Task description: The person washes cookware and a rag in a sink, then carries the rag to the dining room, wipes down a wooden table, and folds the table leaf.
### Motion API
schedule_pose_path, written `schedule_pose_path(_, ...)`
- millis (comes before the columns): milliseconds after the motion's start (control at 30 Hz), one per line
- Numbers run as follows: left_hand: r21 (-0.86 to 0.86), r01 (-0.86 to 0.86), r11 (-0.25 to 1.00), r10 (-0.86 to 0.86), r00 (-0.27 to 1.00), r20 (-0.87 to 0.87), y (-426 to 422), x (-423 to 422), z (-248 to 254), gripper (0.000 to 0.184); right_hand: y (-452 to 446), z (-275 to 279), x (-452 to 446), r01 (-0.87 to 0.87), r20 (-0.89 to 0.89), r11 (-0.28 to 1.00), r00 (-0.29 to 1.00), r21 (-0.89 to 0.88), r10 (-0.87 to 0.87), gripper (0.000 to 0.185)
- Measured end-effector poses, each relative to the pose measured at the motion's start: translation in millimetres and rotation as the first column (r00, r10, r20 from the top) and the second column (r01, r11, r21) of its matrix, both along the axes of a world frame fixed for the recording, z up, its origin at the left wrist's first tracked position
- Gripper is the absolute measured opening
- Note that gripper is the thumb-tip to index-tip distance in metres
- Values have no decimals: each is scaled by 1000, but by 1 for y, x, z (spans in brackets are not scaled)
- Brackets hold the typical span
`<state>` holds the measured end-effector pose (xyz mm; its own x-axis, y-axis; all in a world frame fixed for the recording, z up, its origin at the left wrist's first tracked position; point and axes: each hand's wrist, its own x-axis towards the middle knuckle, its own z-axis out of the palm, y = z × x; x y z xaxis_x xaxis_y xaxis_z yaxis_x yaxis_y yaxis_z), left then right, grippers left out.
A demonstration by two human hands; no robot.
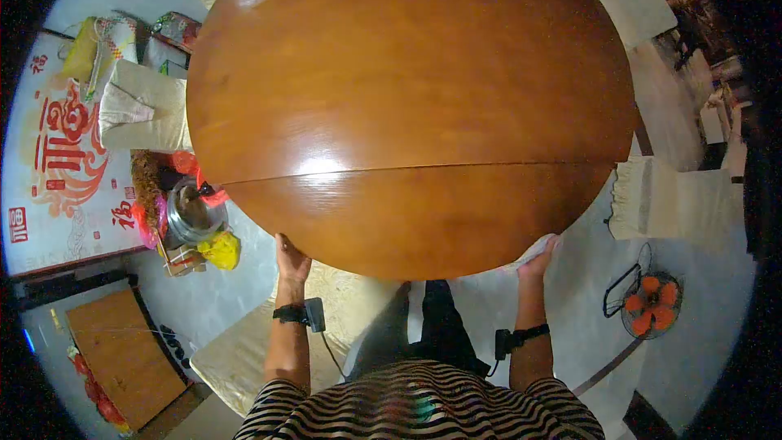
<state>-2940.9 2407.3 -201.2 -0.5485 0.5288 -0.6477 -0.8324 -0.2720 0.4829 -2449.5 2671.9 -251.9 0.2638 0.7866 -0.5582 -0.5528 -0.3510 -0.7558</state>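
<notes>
A large round wooden table (423, 73) with a glossy brown top fills the upper middle of the head view, and a straight seam crosses its near part. My left hand (293, 262) grips the near left rim, its thumb at the edge and most of its fingers hidden beneath the tabletop. At the near right rim, my right hand (538, 261) is closed on a white cloth (529, 254). Part of that cloth lies along the table's edge; the rest is covered by the hand.
Cream-covered chairs stand left (151, 106) and right (660, 200) of the table, another cream-covered seat (236, 358) behind me. An orange-bladed fan (652, 305) is on the right floor. A metal pot (195, 212) and yellow bag (220, 251) sit at left, near a red-printed white panel (69, 147).
</notes>
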Motion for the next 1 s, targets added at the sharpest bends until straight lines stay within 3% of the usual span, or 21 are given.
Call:
schedule_pose_path(67,-7,-75,997,75,996,41,1,-4,-10,44,5,9,-11,-11,17,1000,1000,23,10,62)
schedule_pose_path(233,98,-58,993,49,995,92,26,-14,10,50,20,16,-25,-7,-4,1000,1000,8,7,63)
schedule_pose_path(400,35,-48,998,47,998,37,44,-23,6,75,44,-29,-7,-63,-39,991,997,117,68,61)
schedule_pose_path(500,15,-47,999,46,999,15,54,-25,13,77,53,-61,9,-102,-72,981,991,167,116,60)
schedule_pose_path(633,-13,-70,997,70,998,0,58,-23,21,80,51,24,-43,-61,-144,996,987,65,70,58)
schedule_pose_path(700,-39,-75,996,74,997,-14,59,-23,23,81,53,27,-40,-64,-155,996,985,67,74,58)
schedule_pose_path(867,4,-70,998,70,997,-31,63,-34,16,82,65,73,-70,104,-198,988,972,-111,-125,56)
schedule_pose_path(967,-59,61,996,-71,979,-191,62,-30,10,81,64,73,-75,113,-193,985,972,-131,-138,55)
schedule_pose_path(1000,-163,127,978,-163,959,-231,58,-24,11,79,61,71,-77,104,-202,987,971,-126,-128,54)
